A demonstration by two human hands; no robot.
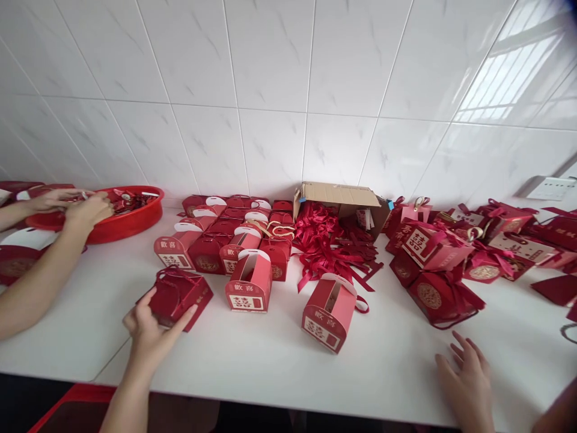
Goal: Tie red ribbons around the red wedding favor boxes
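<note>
Red box in the left hand, right hand bare and spread

Dark red box (192,294) sits at the near left part of the white surface (270,373), held in the left hand (151,325). That grip is closed around it, thumb along the near side and fingers at the left; the palm covers part of the box, and whether its base touches the surface cannot be told. A cord lies over its top.

The right hand (469,376) holds nothing, its grip loose with fingers apart, near the dark hexagonal-looking box (439,297); whether it touches the surface is unclear. Both forearms run out of view below.

Two pink-red boxes (250,285) stand between the hands, their contents too shadowed to make out. Behind them, packed rows of boxes (225,222) hide one another. The cardboard carton (338,193) spills red ribbons (318,231); its deep right side is dark.

At the left, a co-worker's hands (88,207) cover part of a red basin (135,222), and what they pinch is too small to tell. Beribboned boxes (482,240) overlap at the right, some cut off by the edge. Another person's arm (559,406) barely enters the lower right corner.
</note>
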